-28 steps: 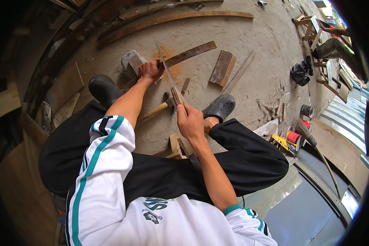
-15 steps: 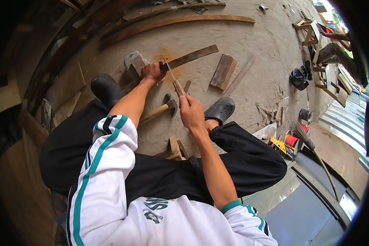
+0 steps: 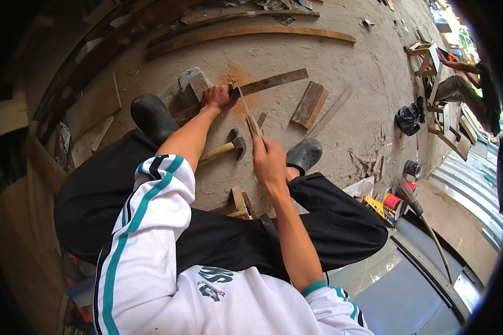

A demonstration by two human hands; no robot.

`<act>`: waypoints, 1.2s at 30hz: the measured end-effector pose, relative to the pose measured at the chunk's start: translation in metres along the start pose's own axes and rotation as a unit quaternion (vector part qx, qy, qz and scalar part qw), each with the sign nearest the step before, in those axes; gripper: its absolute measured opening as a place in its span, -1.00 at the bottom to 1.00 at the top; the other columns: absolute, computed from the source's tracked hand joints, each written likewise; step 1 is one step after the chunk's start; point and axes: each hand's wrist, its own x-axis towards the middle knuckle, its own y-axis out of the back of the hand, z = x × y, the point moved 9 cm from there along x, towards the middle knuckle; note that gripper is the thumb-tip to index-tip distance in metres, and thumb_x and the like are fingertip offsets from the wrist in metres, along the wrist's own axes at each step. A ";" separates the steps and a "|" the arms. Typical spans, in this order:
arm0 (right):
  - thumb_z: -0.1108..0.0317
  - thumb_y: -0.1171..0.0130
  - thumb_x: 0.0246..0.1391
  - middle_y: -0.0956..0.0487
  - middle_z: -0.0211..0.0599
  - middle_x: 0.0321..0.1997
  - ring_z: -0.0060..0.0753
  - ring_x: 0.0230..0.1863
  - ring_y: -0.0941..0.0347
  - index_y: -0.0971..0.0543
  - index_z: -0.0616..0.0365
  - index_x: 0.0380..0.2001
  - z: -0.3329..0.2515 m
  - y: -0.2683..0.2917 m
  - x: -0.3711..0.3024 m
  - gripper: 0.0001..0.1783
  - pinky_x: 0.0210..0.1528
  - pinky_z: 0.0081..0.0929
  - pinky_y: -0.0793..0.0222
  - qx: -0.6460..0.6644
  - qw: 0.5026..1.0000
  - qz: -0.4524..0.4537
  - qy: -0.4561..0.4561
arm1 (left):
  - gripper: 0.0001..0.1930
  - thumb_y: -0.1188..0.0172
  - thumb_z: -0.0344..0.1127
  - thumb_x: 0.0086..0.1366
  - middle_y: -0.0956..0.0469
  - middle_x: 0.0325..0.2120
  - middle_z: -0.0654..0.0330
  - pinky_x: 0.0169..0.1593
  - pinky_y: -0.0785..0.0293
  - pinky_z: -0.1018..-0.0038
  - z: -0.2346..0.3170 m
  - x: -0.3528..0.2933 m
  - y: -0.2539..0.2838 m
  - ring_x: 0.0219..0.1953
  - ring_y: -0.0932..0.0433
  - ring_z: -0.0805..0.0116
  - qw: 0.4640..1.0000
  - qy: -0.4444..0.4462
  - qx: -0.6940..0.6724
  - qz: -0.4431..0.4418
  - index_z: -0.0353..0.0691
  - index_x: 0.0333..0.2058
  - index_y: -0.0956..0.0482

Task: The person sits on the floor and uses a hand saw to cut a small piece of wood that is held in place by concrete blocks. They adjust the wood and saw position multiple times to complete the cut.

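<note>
My left hand (image 3: 218,99) is closed around a dark narrow wooden strip (image 3: 276,81), pressing it down near a grey-brown block (image 3: 198,85). In my right hand (image 3: 269,162) is a handsaw (image 3: 245,106), gripped by its wooden handle. Its thin blade crosses the strip just right of my left fingers, and the tip passes beyond the far edge. Orange sawdust (image 3: 235,75) lies on the ground around the cut. Whether the blade has sunk into the wood is too small to tell. A claw hammer (image 3: 223,149) lies between my forearms.
Wood pieces (image 3: 309,105) lie beyond my right shoe (image 3: 304,155). Long boards (image 3: 251,34) stretch across the far ground. A broom (image 3: 411,198), paint cans (image 3: 412,168) and a black plastic bag (image 3: 409,117) are at the right. Another person (image 3: 464,92) sits by wooden frames at far right.
The whole view has shifted slightly, moving the scene right and down. My right hand and the saw have come a little toward me; my left hand keeps its hold on the strip.
</note>
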 end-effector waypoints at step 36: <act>-0.20 -0.26 0.12 -0.57 -0.12 -0.56 -0.28 -0.48 -0.49 -0.61 0.35 -0.37 -0.081 0.011 -0.007 -0.35 -0.36 -0.33 -0.39 0.043 0.996 -0.037 0.069 | -0.04 -0.19 0.17 0.22 -0.05 0.41 0.04 0.44 0.18 0.02 -0.072 -0.126 0.043 0.45 0.05 0.08 0.978 0.169 0.051 -0.115 -0.16 0.43 0.04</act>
